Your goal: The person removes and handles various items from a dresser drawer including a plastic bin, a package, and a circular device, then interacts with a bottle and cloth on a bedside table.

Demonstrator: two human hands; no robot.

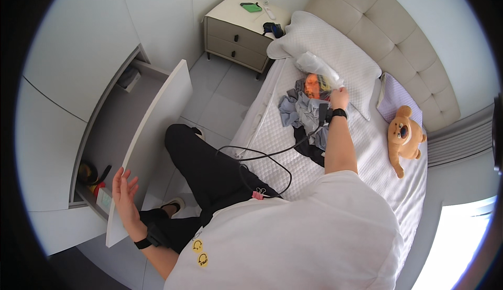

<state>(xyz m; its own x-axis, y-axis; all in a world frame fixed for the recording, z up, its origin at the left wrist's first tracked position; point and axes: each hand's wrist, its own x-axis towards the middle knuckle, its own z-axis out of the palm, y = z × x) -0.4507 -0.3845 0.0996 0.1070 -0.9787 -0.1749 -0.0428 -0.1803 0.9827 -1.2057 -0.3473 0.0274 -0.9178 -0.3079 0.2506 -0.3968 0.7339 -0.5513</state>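
On the bed, my right hand (339,97) is closed at the edge of a clear plastic bag (318,68), which it appears to grip. Something orange (312,86) and a bit of yellow show next to the bag. Below them lies a heap of grey and blue-grey clothes (306,106), with a black garment (309,146) at its near end. My left hand (124,201) is held up, fingers stretched, beside the front panel of a pulled-out drawer (157,112). Nothing is in that hand. Inside the drawer are a round black and yellow item (88,173) and a small white box (129,80).
A teddy bear (404,135) lies at the bed's right, near a pale purple pillow (401,97). The white pillow (335,54) rests toward the headboard (387,28). A nightstand (236,36) stands at the back. A black cable (272,155) loops from my right wrist to my waist.
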